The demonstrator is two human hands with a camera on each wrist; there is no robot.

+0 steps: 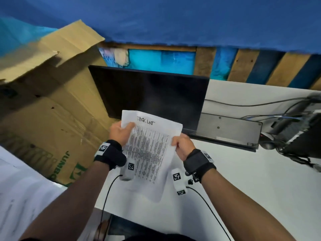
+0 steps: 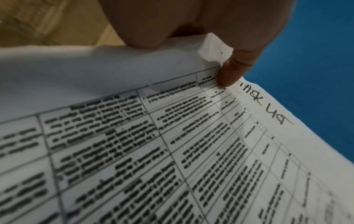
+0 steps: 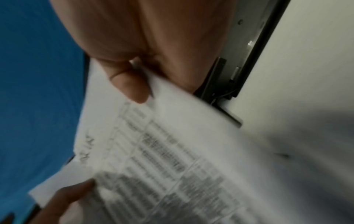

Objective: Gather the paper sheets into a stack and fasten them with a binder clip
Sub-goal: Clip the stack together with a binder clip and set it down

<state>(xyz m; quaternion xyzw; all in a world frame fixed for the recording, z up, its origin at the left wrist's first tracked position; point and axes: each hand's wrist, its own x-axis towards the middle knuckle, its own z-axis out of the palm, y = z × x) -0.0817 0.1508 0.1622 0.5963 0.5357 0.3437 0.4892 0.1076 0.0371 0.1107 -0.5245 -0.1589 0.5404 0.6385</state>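
Printed paper sheets [image 1: 149, 152] with a handwritten heading and a table of text are held up over the white table [image 1: 251, 180]. My left hand [image 1: 119, 132] grips their upper left edge, thumb on the printed face. My right hand [image 1: 182, 146] pinches the right edge. In the left wrist view my thumb [image 2: 229, 75] presses the sheets [image 2: 172, 151] near the heading. The right wrist view shows my thumb [image 3: 130, 86] on top of the sheets [image 3: 172, 151], blurred. No binder clip is in view.
A dark monitor [image 1: 149, 94] stands just behind the sheets. Flattened cardboard boxes [image 1: 43, 101] lean at the left. A grey metal unit [image 1: 229, 131] and tangled cables [image 1: 286, 134] lie at the right. More paper [image 1: 20, 197] sits at the lower left.
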